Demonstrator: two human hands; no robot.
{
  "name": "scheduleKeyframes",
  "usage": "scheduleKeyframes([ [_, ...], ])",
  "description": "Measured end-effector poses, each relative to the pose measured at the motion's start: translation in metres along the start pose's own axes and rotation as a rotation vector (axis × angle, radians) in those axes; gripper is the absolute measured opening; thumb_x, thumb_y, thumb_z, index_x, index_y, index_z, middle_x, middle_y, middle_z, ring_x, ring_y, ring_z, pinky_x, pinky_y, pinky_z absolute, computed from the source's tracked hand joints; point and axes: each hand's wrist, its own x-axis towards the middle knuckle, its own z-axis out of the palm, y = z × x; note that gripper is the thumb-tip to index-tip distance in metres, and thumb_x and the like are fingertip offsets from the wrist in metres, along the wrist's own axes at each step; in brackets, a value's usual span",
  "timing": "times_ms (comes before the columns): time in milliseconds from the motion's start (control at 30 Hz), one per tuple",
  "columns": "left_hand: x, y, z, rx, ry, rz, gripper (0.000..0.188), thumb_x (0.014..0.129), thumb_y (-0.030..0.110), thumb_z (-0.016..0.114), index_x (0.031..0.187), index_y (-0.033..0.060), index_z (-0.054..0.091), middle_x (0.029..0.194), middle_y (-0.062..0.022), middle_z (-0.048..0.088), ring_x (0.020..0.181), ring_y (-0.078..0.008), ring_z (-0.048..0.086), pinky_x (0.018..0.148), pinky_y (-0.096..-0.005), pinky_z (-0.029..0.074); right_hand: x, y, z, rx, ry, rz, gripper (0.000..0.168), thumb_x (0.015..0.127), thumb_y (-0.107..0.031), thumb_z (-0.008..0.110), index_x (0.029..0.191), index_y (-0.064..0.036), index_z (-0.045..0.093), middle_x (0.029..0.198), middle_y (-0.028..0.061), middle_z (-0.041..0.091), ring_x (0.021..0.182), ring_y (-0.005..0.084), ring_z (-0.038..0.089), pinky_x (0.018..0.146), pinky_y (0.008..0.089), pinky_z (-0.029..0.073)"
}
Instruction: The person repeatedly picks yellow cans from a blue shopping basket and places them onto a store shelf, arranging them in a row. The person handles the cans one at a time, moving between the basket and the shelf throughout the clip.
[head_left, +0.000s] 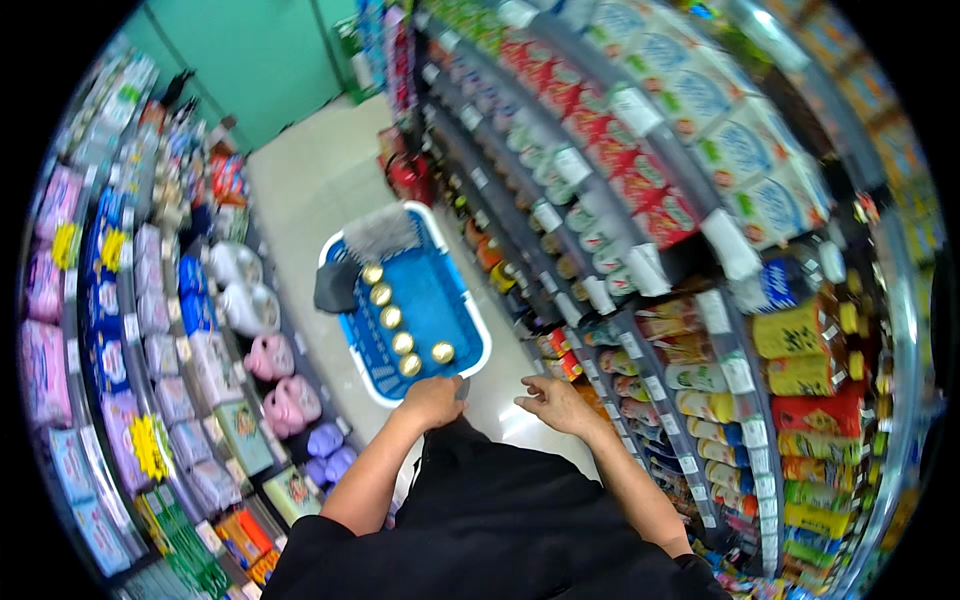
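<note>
A blue plastic basket (420, 300) with a white rim lies in front of me. Several gold-topped cans (390, 316) stand in it, most in a row along its left side. A grey fluffy thing (381, 232) lies at its far end, beside a dark grey object (336, 286) at the left rim. My left hand (433, 403) is at the basket's near edge, fingers curled by a small grey part; what it grips is partly hidden. To the right of the basket, my right hand (556, 405) is held above the floor, fingers apart and bent, holding nothing.
Shelves with packs and pink pig-shaped items (291, 406) line the left side. On the right, shelves hold red packs (600, 127), bottles (795, 330) and bags. A red object (409, 178) stands beyond the basket by the right shelf, and green panels (247, 67) close the far end.
</note>
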Motion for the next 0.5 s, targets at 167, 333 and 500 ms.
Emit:
scheduleKeyframes([
  [167,-0.013,-0.044,0.001,-0.271,0.177,-0.192,0.055,0.093,0.031,0.072,0.137,-0.0019,0.061,0.122,-0.0315,0.069,0.117,-0.0457,0.066,0.101,-0.0508,0.052,0.062,-0.014,0.045,0.027,-0.042,-0.096,0.055,0.093,-0.031,0.075,0.134,0.004,0.064,0.119,0.029,0.072,0.1,0.0378,0.076,0.088,0.0435,0.059],
  [333,0.017,-0.091,0.016,-0.45,0.344,-0.238,0.06,0.094,0.026,0.071,0.142,-0.0057,0.055,0.119,-0.0328,0.069,0.112,-0.0467,0.068,0.097,-0.0503,0.054,0.13,-0.037,0.081,0.009,-0.014,-0.106,0.055,0.096,-0.031,0.073,0.137,0.005,0.062,0.121,0.0274,0.072,0.101,0.0357,0.075,0.087,0.042,0.059],
  [500,0.076,-0.112,0.035,-0.689,0.354,-0.325,0.064,0.093,0.025,0.072,0.145,-0.0062,0.053,0.123,-0.0339,0.068,0.117,-0.0459,0.067,0.1,-0.0477,0.054,0.204,-0.021,0.112,0.01,0.061,-0.017,0.05,0.098,-0.033,0.066,0.132,0.005,0.065,0.12,0.034,0.069,0.112,0.0473,0.068,0.099,0.0499,0.054],
])
